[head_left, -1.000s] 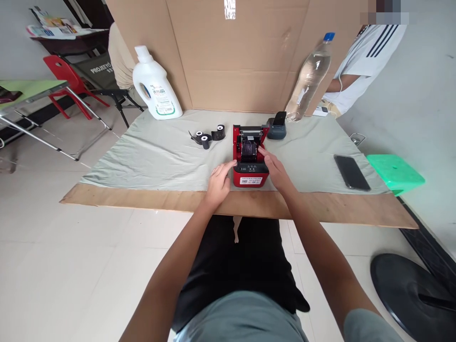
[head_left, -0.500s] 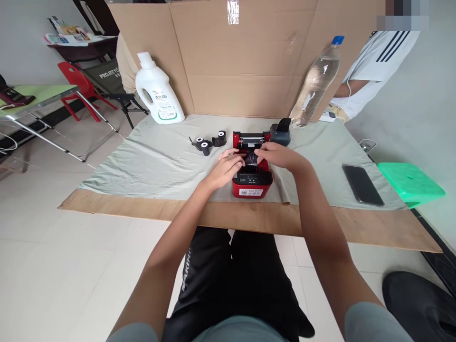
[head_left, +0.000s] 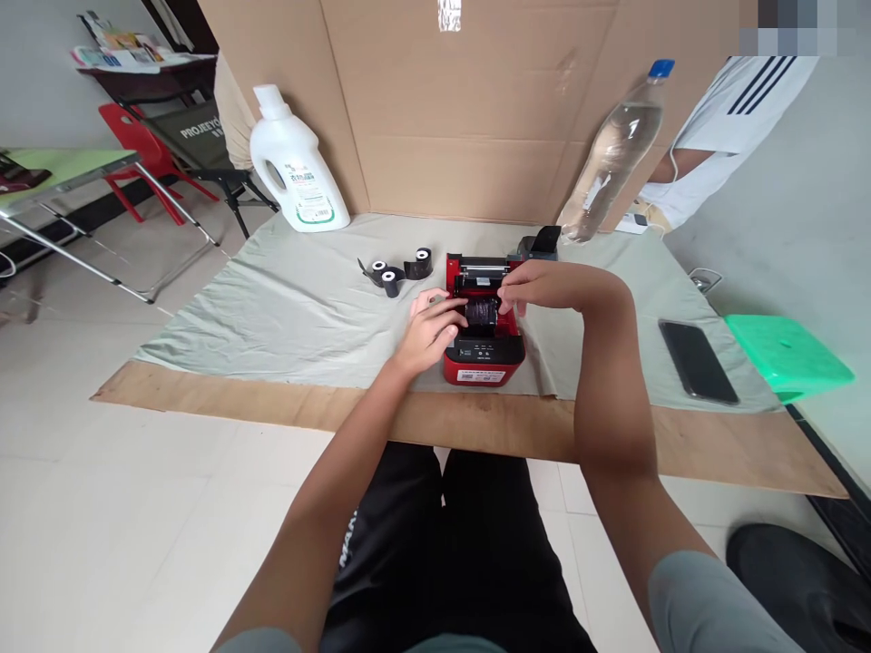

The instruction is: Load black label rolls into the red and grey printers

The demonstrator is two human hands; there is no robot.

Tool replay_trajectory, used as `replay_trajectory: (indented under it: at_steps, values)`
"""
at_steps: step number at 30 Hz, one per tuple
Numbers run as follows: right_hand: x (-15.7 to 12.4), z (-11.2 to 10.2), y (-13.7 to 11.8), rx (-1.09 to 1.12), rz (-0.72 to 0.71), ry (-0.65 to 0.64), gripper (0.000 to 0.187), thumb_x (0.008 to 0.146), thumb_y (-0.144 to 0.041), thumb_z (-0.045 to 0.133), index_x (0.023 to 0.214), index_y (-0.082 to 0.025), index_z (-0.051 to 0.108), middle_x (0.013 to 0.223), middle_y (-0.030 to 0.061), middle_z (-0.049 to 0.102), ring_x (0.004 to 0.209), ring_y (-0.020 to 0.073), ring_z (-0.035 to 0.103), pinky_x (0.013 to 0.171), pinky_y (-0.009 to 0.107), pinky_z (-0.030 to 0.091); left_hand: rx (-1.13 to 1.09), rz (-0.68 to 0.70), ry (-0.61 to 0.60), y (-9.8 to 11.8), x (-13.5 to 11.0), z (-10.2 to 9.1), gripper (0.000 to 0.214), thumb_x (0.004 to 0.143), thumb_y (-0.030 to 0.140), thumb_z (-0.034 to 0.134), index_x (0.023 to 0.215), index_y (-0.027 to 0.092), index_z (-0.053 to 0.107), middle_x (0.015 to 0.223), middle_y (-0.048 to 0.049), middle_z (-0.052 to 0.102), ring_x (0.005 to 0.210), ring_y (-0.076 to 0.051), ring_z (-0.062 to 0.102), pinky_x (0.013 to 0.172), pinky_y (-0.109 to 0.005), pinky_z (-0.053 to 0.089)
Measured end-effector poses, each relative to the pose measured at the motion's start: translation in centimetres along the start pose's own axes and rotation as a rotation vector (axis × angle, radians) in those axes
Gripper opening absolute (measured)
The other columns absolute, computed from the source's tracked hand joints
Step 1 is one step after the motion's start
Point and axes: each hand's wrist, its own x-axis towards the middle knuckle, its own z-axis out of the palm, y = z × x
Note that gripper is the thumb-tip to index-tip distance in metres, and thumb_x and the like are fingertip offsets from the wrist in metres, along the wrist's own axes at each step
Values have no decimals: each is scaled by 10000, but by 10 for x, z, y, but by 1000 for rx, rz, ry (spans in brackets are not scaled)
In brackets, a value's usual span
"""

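A small red and black printer (head_left: pixel 482 349), lid raised, stands near the table's front edge. In its bay lies a shiny black ribbon roll (head_left: pixel 482 313). My left hand (head_left: pixel 428 334) is at the printer's left side, fingers stretched apart, the fingertips touching the roll's left end. At the roll's right end, my right hand (head_left: pixel 527 286) has its fingers bent and pressed together on the roll's edge; the wrist is sharply bent and the fingertips are partly hidden. Loose black ribbon rolls (head_left: pixel 389 283) with white cores lie left of the printer.
A dark device with a raised flap (head_left: pixel 541 243) sits behind my right hand. A white jug (head_left: pixel 299 172) and a clear water bottle (head_left: pixel 612 154) lean against the cardboard wall (head_left: pixel 469 109). A black phone (head_left: pixel 698 361) lies right. Another person's sleeve (head_left: pixel 768 100) shows behind the cardboard.
My right hand has shifted from the roll's top to its right end, and the forearm has swung more upright. My left fingers have spread. More of the roll shows; the camera view has shifted slightly.
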Motion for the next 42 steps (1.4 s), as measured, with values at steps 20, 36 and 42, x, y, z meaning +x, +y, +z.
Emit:
replay_trajectory:
  at_steps: [20, 36, 42]
  values:
    - [7, 17, -8, -49, 108, -117, 379, 946, -531, 622, 720, -228, 586, 646, 32, 608, 608, 185, 600, 586, 323, 376, 149, -40, -135, 13, 2, -12, 744, 1061, 683, 166, 1331, 295, 741, 1469, -108, 560, 1440, -364, 349, 1242, -601, 250]
    - [2, -2, 25, 111, -52, -175, 278, 982, -413, 601, 951, -193, 767, 680, 22, 643, 561, 126, 502, 559, 269, 374, -28, 196, -60, 17, -2, -10, 651, 1073, 633, 321, 1136, 241, 838, 1013, -97, 810, 1171, -311, 611, 1071, -520, 393]
    - [6, 42, 3, -242, -138, -3, 282, 942, -142, 507, 949, -186, 786, 968, 89, 787, 835, 200, 662, 723, 288, 435, 102, 326, 34, 12, -8, -6, 628, 1043, 626, 358, 1054, 238, 852, 951, -96, 828, 1000, -289, 663, 875, -458, 443]
